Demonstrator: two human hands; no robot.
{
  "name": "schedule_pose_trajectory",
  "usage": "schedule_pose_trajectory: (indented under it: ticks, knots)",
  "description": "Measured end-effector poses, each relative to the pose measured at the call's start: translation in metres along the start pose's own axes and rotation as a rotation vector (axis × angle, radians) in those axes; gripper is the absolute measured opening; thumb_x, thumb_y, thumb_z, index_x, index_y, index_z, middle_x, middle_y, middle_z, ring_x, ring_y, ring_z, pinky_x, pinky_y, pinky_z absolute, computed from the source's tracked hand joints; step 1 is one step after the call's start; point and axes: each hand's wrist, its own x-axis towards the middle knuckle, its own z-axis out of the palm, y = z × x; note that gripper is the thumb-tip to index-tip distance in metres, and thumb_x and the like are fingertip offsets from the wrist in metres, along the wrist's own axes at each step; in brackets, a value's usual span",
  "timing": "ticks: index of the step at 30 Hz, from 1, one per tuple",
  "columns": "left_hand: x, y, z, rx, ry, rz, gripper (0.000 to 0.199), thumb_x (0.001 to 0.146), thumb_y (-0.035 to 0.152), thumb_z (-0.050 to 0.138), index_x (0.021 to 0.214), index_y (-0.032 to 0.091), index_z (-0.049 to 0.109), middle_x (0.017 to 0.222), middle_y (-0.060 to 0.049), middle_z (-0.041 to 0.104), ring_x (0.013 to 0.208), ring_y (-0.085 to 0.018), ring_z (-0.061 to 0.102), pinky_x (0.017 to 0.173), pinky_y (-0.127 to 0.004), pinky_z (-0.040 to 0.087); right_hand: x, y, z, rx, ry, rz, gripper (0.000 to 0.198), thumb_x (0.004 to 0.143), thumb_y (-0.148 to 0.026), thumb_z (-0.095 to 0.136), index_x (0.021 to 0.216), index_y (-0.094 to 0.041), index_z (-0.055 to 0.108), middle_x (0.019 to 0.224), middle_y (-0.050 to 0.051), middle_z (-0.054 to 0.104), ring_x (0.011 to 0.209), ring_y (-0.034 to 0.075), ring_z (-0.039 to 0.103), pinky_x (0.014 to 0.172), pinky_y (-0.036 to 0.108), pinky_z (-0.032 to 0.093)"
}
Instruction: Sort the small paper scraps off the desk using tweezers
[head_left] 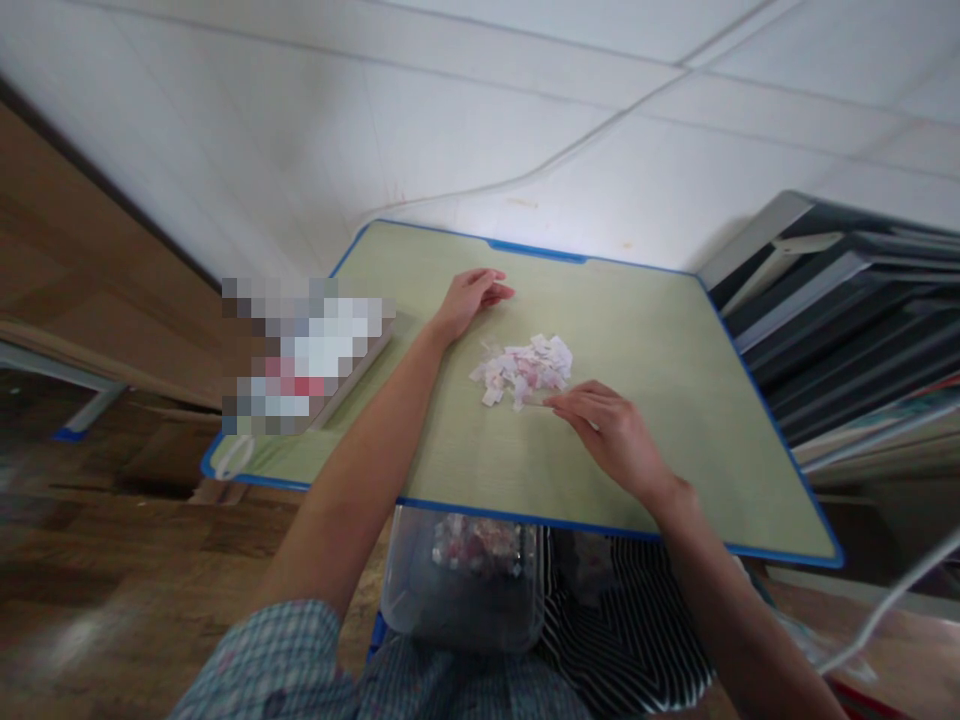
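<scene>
A loose pile of small torn paper scraps [525, 368], white with pinkish marks, lies on the pale green tabletop [637, 330]. My right hand [611, 425] is at the pile's lower right. Its fingertips are closed in a pinch on a thin, light strip [537, 404] that points toward the scraps; its exact kind is too small to tell. Beyond the pile, to its upper left, my left hand [472, 298] rests over the table. Its fingers are loosely bent and somewhat apart, with nothing visible in them.
A blurred-out box-like object [337, 350] sits at the table's left. Dark folders or panels [847, 310] lean along the right side. Below the front edge is a clear plastic bin [465, 600] with wrapped items. A cable [525, 178] runs along the white wall.
</scene>
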Motion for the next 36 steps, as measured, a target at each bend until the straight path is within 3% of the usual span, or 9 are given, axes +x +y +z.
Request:
schedule_pose_trajectory:
  ticks: [2, 6, 12, 16, 28, 33, 36]
  knots:
    - [0.001, -0.001, -0.001, 0.002, -0.001, -0.003, 0.017, 0.088, 0.019, 0.043, 0.081, 0.014, 0.058, 0.064, 0.0, 0.067, 0.065, -0.007, 0.063, 0.07, -0.018, 0.044, 0.0, -0.001, -0.005, 0.011, -0.01, 0.01, 0.019, 0.087, -0.018, 0.052, 0.09, -0.02, 0.071, 0.082, 0.005, 0.072, 0.074, 0.017, 0.065, 0.068, 0.032, 0.053]
    - [0.001, -0.002, -0.001, 0.0, -0.008, -0.009, 0.018, 0.088, 0.019, 0.042, 0.082, 0.014, 0.058, 0.065, -0.001, 0.067, 0.067, -0.008, 0.063, 0.071, -0.02, 0.043, 0.001, 0.001, -0.01, 0.008, 0.094, 0.053, 0.018, 0.086, -0.018, 0.054, 0.094, -0.019, 0.07, 0.082, 0.006, 0.073, 0.071, 0.016, 0.065, 0.065, 0.03, 0.052]
    - [0.0, -0.001, -0.001, 0.015, 0.011, -0.004, 0.017, 0.087, 0.021, 0.044, 0.083, 0.014, 0.059, 0.066, -0.002, 0.067, 0.067, -0.009, 0.063, 0.072, -0.021, 0.044, 0.0, 0.011, -0.004, 0.095, -0.001, -0.001, 0.017, 0.084, -0.018, 0.056, 0.095, -0.018, 0.07, 0.082, 0.005, 0.073, 0.069, 0.015, 0.066, 0.064, 0.028, 0.053]
    - [0.0, -0.001, -0.001, 0.009, 0.005, -0.011, 0.017, 0.088, 0.019, 0.043, 0.083, 0.013, 0.058, 0.065, -0.001, 0.067, 0.066, -0.008, 0.063, 0.069, -0.019, 0.044, 0.002, 0.011, -0.001, 0.117, 0.09, 0.05, 0.017, 0.084, -0.019, 0.056, 0.093, -0.02, 0.07, 0.083, 0.005, 0.074, 0.073, 0.016, 0.067, 0.066, 0.03, 0.054]
    - [0.001, -0.002, -0.003, 0.008, 0.004, 0.003, 0.017, 0.087, 0.021, 0.044, 0.083, 0.014, 0.059, 0.066, -0.002, 0.068, 0.066, -0.008, 0.063, 0.07, -0.019, 0.043, 0.002, 0.01, 0.001, 0.12, 0.025, 0.039, 0.019, 0.084, -0.018, 0.055, 0.091, -0.021, 0.072, 0.083, 0.004, 0.074, 0.072, 0.017, 0.069, 0.067, 0.031, 0.056]
    - [0.001, -0.001, -0.002, 0.0, -0.004, -0.006, 0.017, 0.088, 0.02, 0.043, 0.083, 0.013, 0.059, 0.066, -0.002, 0.068, 0.066, -0.008, 0.063, 0.07, -0.02, 0.044, 0.002, 0.01, 0.002, 0.121, 0.088, 0.041, 0.019, 0.085, -0.017, 0.054, 0.093, -0.022, 0.071, 0.085, 0.003, 0.074, 0.074, 0.016, 0.068, 0.069, 0.03, 0.056]
    - [0.001, 0.0, -0.001, -0.002, 0.001, -0.009, 0.017, 0.088, 0.019, 0.043, 0.083, 0.013, 0.058, 0.065, -0.002, 0.068, 0.066, -0.008, 0.063, 0.07, -0.02, 0.044, 0.001, 0.01, 0.003, 0.121, 0.03, 0.016, 0.02, 0.084, -0.016, 0.054, 0.094, -0.021, 0.071, 0.086, 0.004, 0.074, 0.077, 0.017, 0.068, 0.071, 0.031, 0.056]
